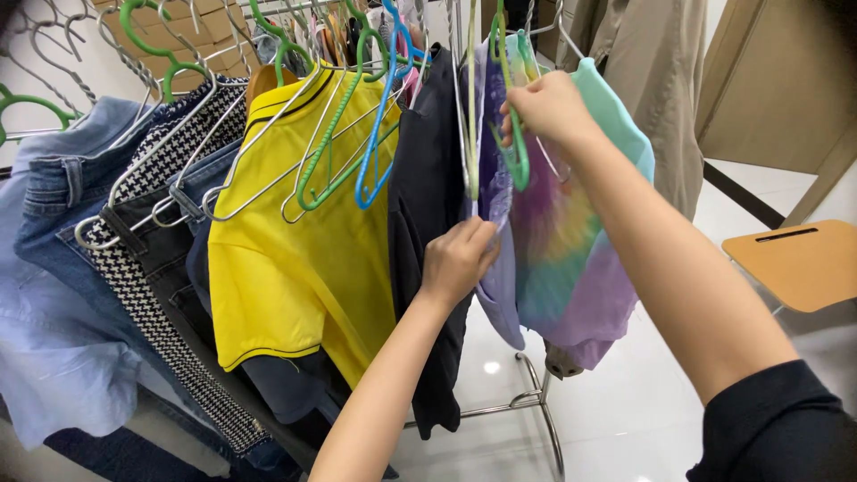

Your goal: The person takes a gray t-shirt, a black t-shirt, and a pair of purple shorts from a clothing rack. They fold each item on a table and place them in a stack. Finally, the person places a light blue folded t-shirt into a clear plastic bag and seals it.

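I see the tie-dye shirt (571,250) hanging centre-right of the frame, beside the black garment (428,205) and yellow shirt (295,250). My right hand (544,112) is closed around its green hanger (516,156) at upper centre; my left hand (457,261) pinches the shirt's edge mid-frame. I'd judge steady, even tension keeps the fabric from slipping.

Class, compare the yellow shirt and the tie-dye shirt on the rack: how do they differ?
The yellow shirt is one plain colour; the tie-dye shirt swirls purple, green and yellow. The yellow shirt hangs untouched; the tie-dye shirt is gripped by the left hand, with the right hand at its green hanger. Both hang on the rack.
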